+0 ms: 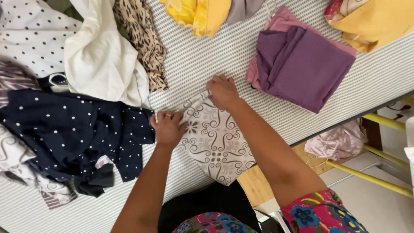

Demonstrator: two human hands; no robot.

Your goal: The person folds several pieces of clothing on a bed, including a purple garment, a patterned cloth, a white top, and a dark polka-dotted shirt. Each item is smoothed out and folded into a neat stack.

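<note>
- A striped table [207,64] fills most of the view; its near edge runs diagonally from the right side down toward the middle, with a floor and yellow bars [384,121] beyond it.
- A patterned cloth [215,142], beige with brown scrolls, lies flat near that edge, just in front of the person. Its long axis runs from the upper left, under the hands, to the lower right, where one corner overhangs the edge.
- The left hand [167,128] lies palm down on the cloth's upper-left corner, fingers spread flat, clasping nothing.
- The right hand [222,91] presses down on the top corner, fingers curled over the fold; whether it pinches the cloth I cannot tell.
- Just left of the left hand, touching the cloth, lies a navy dotted garment [73,133]; a white garment [101,56] and a leopard print [144,41] lie behind it.
- Folded purple cloth [302,64] lies near the right hand, apart from it; bare stripes show between.
- Yellow cloths [198,13] sit along the far edge.
</note>
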